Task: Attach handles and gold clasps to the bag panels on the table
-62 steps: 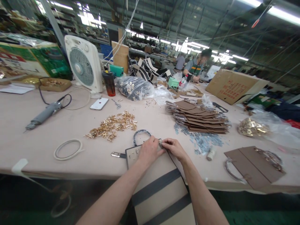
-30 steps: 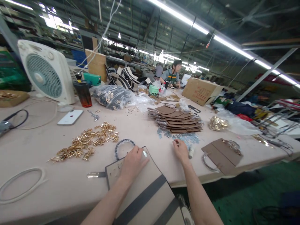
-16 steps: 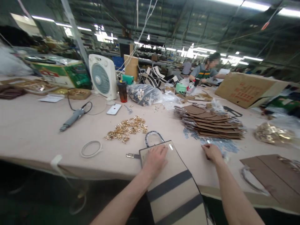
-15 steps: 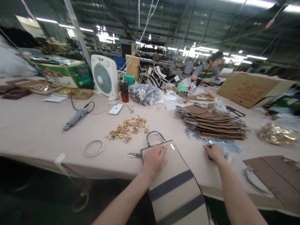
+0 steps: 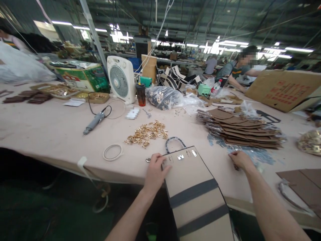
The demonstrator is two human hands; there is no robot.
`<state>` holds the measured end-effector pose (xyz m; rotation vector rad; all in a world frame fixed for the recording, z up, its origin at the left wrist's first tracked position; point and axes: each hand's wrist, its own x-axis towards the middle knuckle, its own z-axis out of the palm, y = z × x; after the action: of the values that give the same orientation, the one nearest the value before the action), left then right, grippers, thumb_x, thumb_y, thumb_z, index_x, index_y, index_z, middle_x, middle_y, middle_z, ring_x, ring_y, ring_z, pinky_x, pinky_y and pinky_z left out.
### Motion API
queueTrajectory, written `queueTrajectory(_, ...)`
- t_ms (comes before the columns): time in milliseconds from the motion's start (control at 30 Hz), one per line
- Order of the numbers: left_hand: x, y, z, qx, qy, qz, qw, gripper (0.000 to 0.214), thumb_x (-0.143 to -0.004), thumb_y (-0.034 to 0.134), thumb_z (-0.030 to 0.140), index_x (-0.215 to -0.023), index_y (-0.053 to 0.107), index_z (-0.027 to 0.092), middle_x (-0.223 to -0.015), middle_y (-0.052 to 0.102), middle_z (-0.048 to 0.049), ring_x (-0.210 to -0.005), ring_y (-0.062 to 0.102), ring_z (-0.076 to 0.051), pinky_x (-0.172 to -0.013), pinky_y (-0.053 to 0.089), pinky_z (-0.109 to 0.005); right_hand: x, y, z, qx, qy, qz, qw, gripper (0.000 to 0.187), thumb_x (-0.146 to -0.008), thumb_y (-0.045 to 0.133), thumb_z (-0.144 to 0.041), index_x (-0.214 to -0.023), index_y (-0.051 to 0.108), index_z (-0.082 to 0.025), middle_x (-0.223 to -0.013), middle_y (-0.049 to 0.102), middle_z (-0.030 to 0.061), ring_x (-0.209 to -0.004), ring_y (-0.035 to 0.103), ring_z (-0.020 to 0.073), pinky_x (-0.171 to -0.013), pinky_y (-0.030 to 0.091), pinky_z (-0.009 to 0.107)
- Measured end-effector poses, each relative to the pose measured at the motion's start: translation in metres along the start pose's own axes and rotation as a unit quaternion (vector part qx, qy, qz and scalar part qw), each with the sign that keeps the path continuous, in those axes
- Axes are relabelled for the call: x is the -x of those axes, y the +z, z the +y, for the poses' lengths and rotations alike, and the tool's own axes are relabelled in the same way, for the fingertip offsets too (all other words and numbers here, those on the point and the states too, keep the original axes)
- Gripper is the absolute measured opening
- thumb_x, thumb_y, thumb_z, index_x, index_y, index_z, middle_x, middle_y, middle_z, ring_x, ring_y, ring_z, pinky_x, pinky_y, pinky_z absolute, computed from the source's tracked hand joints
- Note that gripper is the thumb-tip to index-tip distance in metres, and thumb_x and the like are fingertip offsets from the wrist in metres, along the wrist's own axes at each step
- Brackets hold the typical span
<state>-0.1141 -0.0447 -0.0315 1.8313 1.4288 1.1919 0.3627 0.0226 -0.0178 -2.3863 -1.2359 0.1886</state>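
Note:
A beige handbag panel (image 5: pixel 187 177) with two dark bands slopes over the table's front edge. Its top carries small metal fittings (image 5: pixel 181 157) and slots, and a dark looped handle (image 5: pixel 175 143) wrapped in clear film stands behind. My left hand (image 5: pixel 155 172) rests at the panel's upper left corner, thumb and fingers apart. Just beyond its fingertips a metal-tipped strap end (image 5: pixel 148 160) shows. Over on the right, my right hand (image 5: pixel 242 160) has its fingertips pinched together at the tabletop, beside scattered bluish film pieces (image 5: pixel 260 155); what they hold is too small to make out.
Gold metal fittings (image 5: pixel 146 132) lie heaped behind the bag. To the left are a tape roll (image 5: pixel 112 152), an electric screwdriver (image 5: pixel 94 123) and a fan (image 5: pixel 121 78). Brown panels (image 5: pixel 247 129) are stacked at right. A co-worker (image 5: pixel 237 68) stands beyond, near a carton (image 5: pixel 283 88).
My left hand has slid left from the panel's top middle to its corner, uncovering the fittings. My right hand keeps its pinch by the film pieces. The view has shifted left.

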Motion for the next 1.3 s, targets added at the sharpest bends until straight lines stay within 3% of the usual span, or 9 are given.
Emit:
queueTrajectory(67, -0.003, -0.001, -0.001, 0.003, 0.004, -0.006, 1.000, 0.022, -0.090, 0.074, 0.023, -0.111, 0.068, 0.023, -0.120, 0.057, -0.0066, -0.108, 0.065, -0.023, -0.103, 0.056, -0.043, 0.002, -0.001, -0.002, -0.002, 0.002, -0.010, 1.000, 0.006, -0.072, 0.072, -0.023, -0.069, 0.075, -0.019, -0.071, 0.075, 0.0176, -0.083, 0.073, 0.0353, -0.077, 0.050, 0.041)
queueTrajectory(167, -0.005, -0.003, -0.001, -0.023, 0.036, -0.015, 0.999, 0.019, -0.092, 0.072, 0.023, -0.110, 0.066, 0.022, -0.119, 0.061, -0.0066, -0.112, 0.063, -0.024, -0.105, 0.054, -0.043, 0.011, 0.005, -0.010, -0.010, -0.011, -0.021, 1.000, 0.017, -0.077, 0.067, -0.028, -0.086, 0.078, -0.017, -0.084, 0.077, 0.0167, -0.085, 0.072, 0.0326, -0.078, 0.051, 0.040)
queueTrajectory(267, -0.004, -0.003, 0.000, -0.079, 0.074, -0.031, 0.994, 0.015, -0.095, 0.069, 0.024, -0.109, 0.063, 0.022, -0.121, 0.064, -0.0079, -0.115, 0.060, -0.026, -0.104, 0.053, -0.047, 0.038, 0.018, -0.036, -0.139, -0.046, -0.042, 0.988, 0.031, -0.083, 0.064, -0.043, -0.098, 0.075, -0.018, -0.085, 0.074, 0.0106, -0.076, 0.068, 0.0252, -0.072, 0.051, 0.036)
queueTrajectory(367, -0.004, -0.002, 0.002, -0.111, 0.089, -0.040, 0.989, 0.011, -0.098, 0.065, 0.025, -0.108, 0.061, 0.021, -0.122, 0.065, -0.0089, -0.113, 0.059, -0.027, -0.102, 0.053, -0.048, 0.081, 0.029, -0.080, -0.341, -0.084, -0.115, 0.929, 0.043, -0.079, 0.072, -0.056, -0.098, 0.071, -0.018, -0.073, 0.065, 0.0034, -0.066, 0.059, 0.0186, -0.064, 0.048, 0.030)
queueTrajectory(433, -0.004, -0.001, 0.002, -0.117, 0.086, -0.037, 0.989, 0.009, -0.099, 0.063, 0.025, -0.107, 0.060, 0.021, -0.121, 0.065, -0.0092, -0.112, 0.059, -0.027, -0.102, 0.052, -0.048, 0.114, 0.031, -0.114, -0.404, -0.108, -0.176, 0.891, 0.046, -0.079, 0.076, -0.058, -0.100, 0.070, -0.018, -0.073, 0.062, 0.0016, -0.066, 0.055, 0.0162, -0.062, 0.046, 0.028)
queueTrajectory(567, -0.006, 0.001, 0.004, -0.120, 0.080, -0.037, 0.989, 0.002, -0.101, 0.060, 0.024, -0.101, 0.060, 0.022, -0.116, 0.065, -0.0084, -0.108, 0.058, -0.026, -0.099, 0.052, -0.047, 0.170, 0.030, -0.175, -0.457, -0.143, -0.265, 0.837, 0.047, -0.080, 0.079, -0.055, -0.108, 0.072, -0.018, -0.085, 0.065, 0.0039, -0.069, 0.055, 0.0153, -0.061, 0.047, 0.026)
queueTrajectory(700, -0.007, -0.001, 0.006, -0.095, 0.069, -0.038, 0.992, 0.003, -0.101, 0.059, 0.024, -0.099, 0.061, 0.022, -0.111, 0.064, -0.0072, -0.107, 0.058, -0.025, -0.098, 0.051, -0.044, 0.204, 0.037, -0.207, -0.450, -0.189, -0.324, 0.810, 0.036, -0.084, 0.076, -0.048, -0.105, 0.074, -0.020, -0.079, 0.065, 0.0013, -0.068, 0.056, 0.0150, -0.062, 0.048, 0.026)
queueTrajectory(1000, -0.009, -0.007, 0.002, 0.007, 0.016, -0.043, 0.999, 0.030, -0.086, 0.079, 0.027, -0.112, 0.065, 0.023, -0.114, 0.059, -0.0061, -0.102, 0.061, -0.023, -0.094, 0.055, -0.039, 0.219, 0.068, -0.209, -0.414, -0.186, -0.342, 0.823, 0.027, -0.084, 0.074, -0.043, -0.099, 0.078, -0.021, -0.074, 0.071, 0.0010, -0.059, 0.059, 0.0155, -0.055, 0.047, 0.027)
queueTrajectory(1300, -0.008, -0.007, 0.000, 0.014, 0.026, -0.040, 0.999, 0.027, -0.089, 0.076, 0.029, -0.113, 0.065, 0.023, -0.111, 0.057, -0.0050, -0.101, 0.060, -0.022, -0.092, 0.054, -0.037, 0.220, 0.072, -0.216, -0.345, -0.266, -0.298, 0.849, 0.020, -0.087, 0.069, -0.033, -0.099, 0.082, -0.025, -0.096, 0.081, 0.0039, -0.088, 0.072, 0.0242, -0.081, 0.055, 0.035)
